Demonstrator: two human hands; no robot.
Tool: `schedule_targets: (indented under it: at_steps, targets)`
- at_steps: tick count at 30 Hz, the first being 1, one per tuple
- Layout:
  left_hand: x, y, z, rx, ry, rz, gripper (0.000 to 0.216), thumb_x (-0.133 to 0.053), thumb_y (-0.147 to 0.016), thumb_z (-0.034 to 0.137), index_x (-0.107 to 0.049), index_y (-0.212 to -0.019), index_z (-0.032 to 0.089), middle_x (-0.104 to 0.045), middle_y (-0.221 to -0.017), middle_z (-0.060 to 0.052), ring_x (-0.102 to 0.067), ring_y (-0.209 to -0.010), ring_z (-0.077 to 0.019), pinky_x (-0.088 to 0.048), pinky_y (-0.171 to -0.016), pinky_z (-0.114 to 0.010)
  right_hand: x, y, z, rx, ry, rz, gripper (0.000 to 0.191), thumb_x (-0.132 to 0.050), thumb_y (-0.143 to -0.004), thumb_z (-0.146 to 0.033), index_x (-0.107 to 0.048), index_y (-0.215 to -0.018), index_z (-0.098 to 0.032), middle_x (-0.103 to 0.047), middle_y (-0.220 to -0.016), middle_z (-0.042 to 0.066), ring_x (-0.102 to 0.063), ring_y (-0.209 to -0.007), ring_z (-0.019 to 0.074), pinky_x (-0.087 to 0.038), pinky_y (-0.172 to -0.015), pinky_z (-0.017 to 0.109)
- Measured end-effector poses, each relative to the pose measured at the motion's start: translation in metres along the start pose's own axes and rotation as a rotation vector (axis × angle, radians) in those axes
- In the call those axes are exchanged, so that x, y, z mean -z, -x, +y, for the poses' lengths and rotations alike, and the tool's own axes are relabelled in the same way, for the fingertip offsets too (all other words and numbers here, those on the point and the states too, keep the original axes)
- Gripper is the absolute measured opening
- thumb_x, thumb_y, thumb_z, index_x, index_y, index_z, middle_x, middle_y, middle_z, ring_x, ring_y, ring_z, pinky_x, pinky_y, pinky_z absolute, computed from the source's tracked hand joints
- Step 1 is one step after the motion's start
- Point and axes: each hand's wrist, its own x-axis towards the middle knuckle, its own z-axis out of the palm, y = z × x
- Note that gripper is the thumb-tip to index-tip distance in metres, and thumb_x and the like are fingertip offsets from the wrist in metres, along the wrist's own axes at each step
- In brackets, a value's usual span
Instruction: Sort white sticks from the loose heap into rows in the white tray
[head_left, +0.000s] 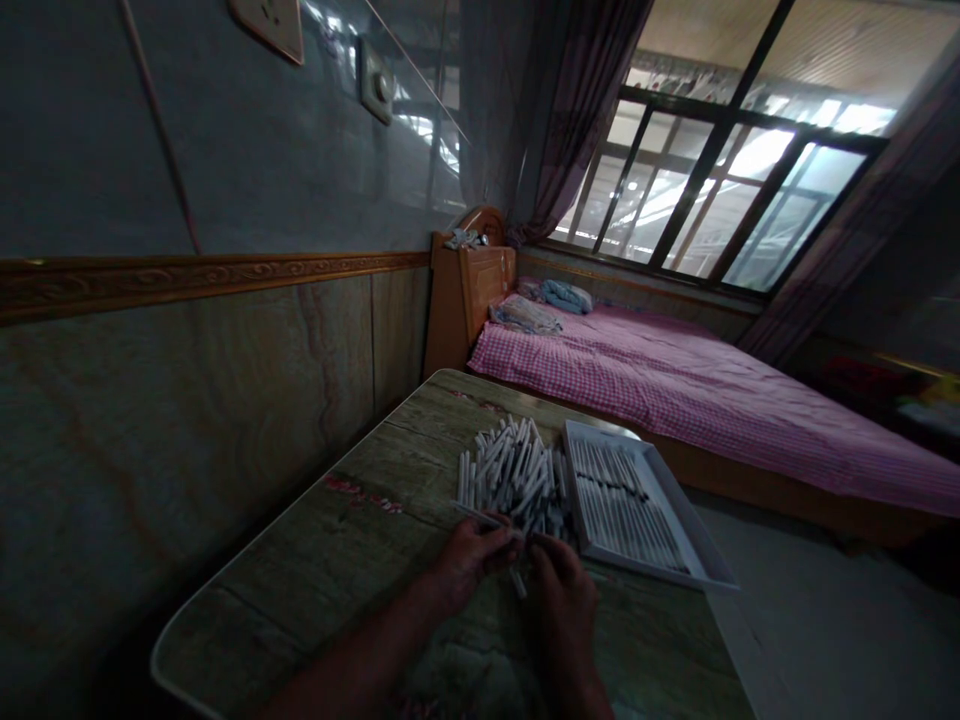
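My left hand is closed, with a thin white pen-like stick jutting from its fingers toward the upper left. Close beside it, my right hand has its fingers pinched together; what they grip is too dark and small to make out. Below the meeting fingertips a short white stick points downward, and I cannot tell which hand has it. Just beyond both hands lies a loose pile of white pen-like sticks. To the right, a shallow white tray contains similar sticks laid side by side in two rows.
A green marble-patterned table carries all of this. Its left edge runs near a tiled wall. Behind stands a bed with a pink checked cover and a wooden headboard. Grey floor shows at the right.
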Motion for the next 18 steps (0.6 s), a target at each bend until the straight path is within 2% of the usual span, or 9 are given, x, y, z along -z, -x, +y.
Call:
schedule_targets:
  at_steps: [10, 18]
  targets:
    - [-0.0002, -0.0007, -0.0015, -0.018, -0.023, -0.033, 0.045, -0.095, -0.044, 0.032, -0.066, -0.073, 0.012, -0.073, -0.068, -0.004, -0.067, -0.062, -0.0122, -0.053, -0.061, -0.021, -0.0005, 0.0000, -0.0021, -0.003, -0.016, -0.015, 0.026, -0.063, -0.072, -0.041, -0.075, -0.081, -0.020, -0.076, -0.081, 0.006, -0.069, -0.076, 0.0226, -0.053, -0.068, 0.028]
    - [-0.0026, -0.0009, -0.0037, -0.048, -0.049, 0.031, 0.048, -0.095, -0.041, 0.034, -0.066, -0.072, 0.014, -0.073, -0.067, -0.003, -0.068, -0.062, -0.0142, -0.055, -0.062, -0.024, 0.0021, 0.0017, -0.0043, 0.040, 0.027, -0.028, 0.024, -0.061, -0.075, -0.041, -0.074, -0.082, -0.021, -0.075, -0.083, 0.006, -0.069, -0.078, 0.0223, -0.053, -0.070, 0.028]
